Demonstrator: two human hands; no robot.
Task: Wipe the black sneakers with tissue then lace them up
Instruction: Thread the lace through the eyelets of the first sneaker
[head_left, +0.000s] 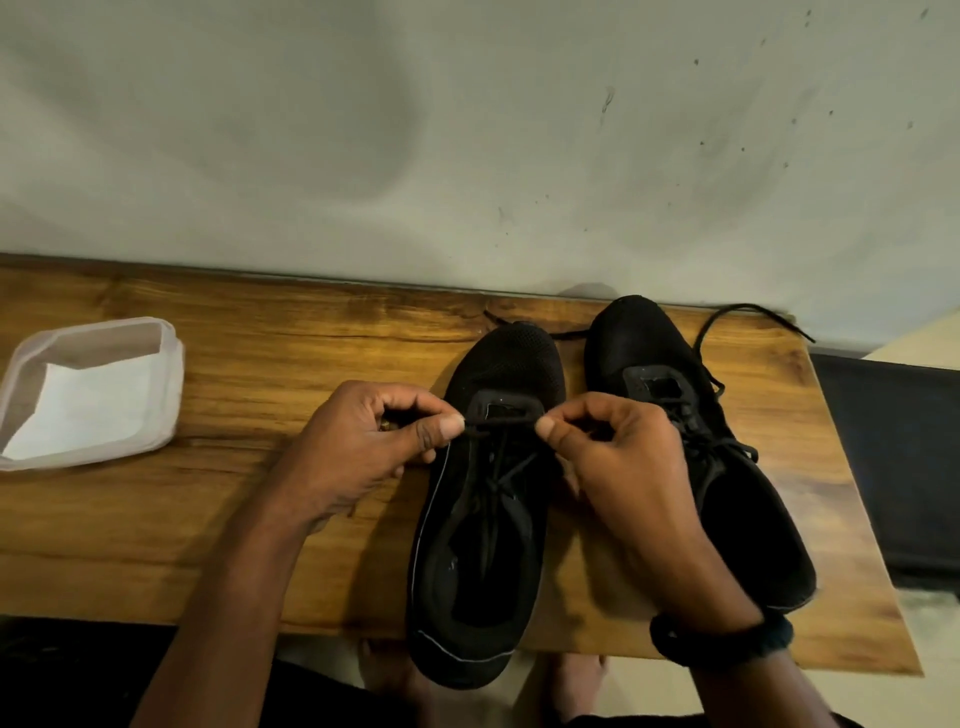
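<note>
Head view: left hand (363, 441) & right hand (623, 467) each pinch the thin black shoelace (498, 427) in a thumb-forefinger grip, across the left-side black mesh sneaker (511, 358). Second black mesh sneaker (639, 338) stands just beside it on the brown wooden desk (260, 519) (lace ends trailing loose). White folded tissue (88, 410) lies in a clear plastic tub (174, 395), well apart at left.

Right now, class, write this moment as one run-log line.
step: lacing; left hand: pinches lace; right hand: pinches lace; sneaker: nearer one; tissue: in tub
</note>
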